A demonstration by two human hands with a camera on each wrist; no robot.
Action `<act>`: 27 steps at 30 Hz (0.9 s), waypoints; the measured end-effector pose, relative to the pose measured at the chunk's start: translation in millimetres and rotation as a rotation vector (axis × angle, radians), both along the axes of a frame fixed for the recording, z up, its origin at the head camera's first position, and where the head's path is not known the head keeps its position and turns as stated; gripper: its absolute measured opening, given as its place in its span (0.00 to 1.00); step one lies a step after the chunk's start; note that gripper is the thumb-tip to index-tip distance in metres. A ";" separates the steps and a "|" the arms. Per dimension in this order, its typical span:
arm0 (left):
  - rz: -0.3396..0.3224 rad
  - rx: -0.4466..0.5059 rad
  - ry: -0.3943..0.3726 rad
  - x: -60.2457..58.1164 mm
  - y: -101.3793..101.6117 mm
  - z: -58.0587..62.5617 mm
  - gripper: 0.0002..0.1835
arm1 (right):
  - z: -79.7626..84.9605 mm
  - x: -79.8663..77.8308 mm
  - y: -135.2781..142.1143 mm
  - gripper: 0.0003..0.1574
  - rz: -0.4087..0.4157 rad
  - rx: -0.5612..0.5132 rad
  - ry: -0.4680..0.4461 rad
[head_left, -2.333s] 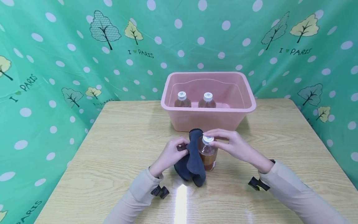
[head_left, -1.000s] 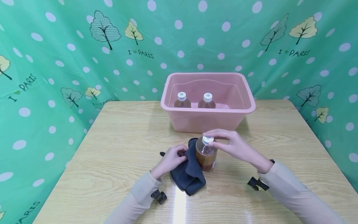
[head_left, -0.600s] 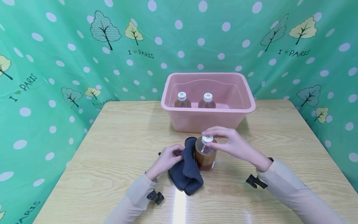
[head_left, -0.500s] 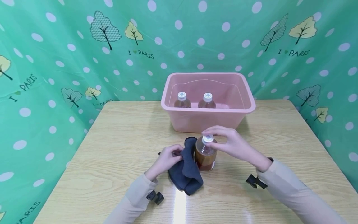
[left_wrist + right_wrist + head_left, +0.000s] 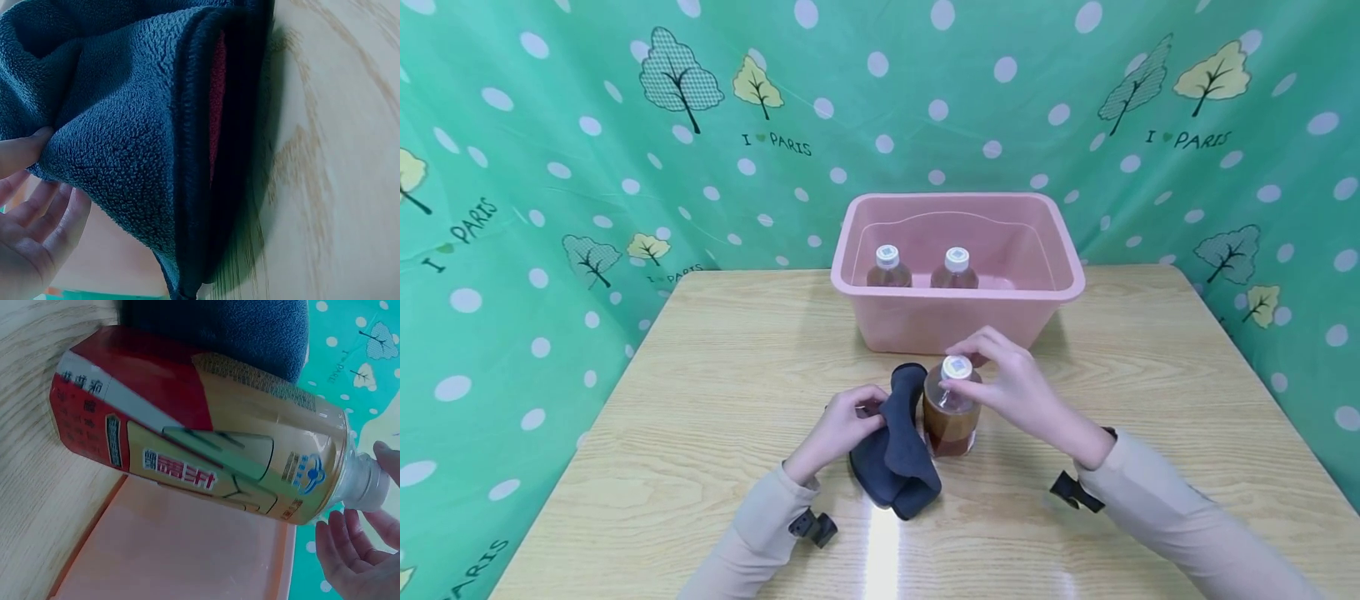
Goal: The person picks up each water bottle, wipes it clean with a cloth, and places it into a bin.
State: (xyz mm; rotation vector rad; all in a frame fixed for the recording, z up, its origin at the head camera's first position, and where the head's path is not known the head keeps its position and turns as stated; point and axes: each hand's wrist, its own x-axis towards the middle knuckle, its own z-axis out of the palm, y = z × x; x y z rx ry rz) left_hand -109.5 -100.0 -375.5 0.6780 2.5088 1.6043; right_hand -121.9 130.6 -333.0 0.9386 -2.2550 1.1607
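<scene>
A dark navy fleecy cloth (image 5: 895,454) hangs folded from my left hand (image 5: 841,423), its lower part on the table. The left wrist view shows the thumb pressed on the cloth (image 5: 119,137) with the fingers behind it. Just right of the cloth stands a plastic drink bottle (image 5: 951,421) of amber liquid with a white cap. My right hand (image 5: 1011,387) holds this bottle at the cap between thumb and fingers. In the right wrist view the bottle (image 5: 200,431) has a red and gold label, and the cloth lies close along its side.
A pink plastic bin (image 5: 958,321) stands behind the hands on the wooden table (image 5: 722,400). Inside it are two similar white-capped bottles, one at the left (image 5: 889,268) and one near the middle (image 5: 956,268). A green dotted curtain (image 5: 820,108) hangs behind the table.
The left hand has drawn the cloth slightly left and lower, uncovering more of the bottle's side. The right hand has shifted and turned a little at the cap, and its forearm has moved left.
</scene>
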 end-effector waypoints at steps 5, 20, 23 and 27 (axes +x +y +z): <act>0.006 0.003 0.006 0.4 0.3 1.6 0.07 | 1.3 -0.1 1.0 0.21 0.018 -0.031 -0.054; -0.001 0.011 0.027 0.4 -1.0 1.7 0.07 | 4.5 4.6 14.6 0.19 0.075 0.003 -0.349; 0.002 0.009 0.025 0.8 -0.6 2.8 0.07 | 5.2 4.6 16.1 0.19 0.113 0.015 -0.361; 0.007 0.006 0.025 1.6 0.0 4.9 0.07 | 4.4 3.1 18.1 0.19 0.148 0.049 -0.385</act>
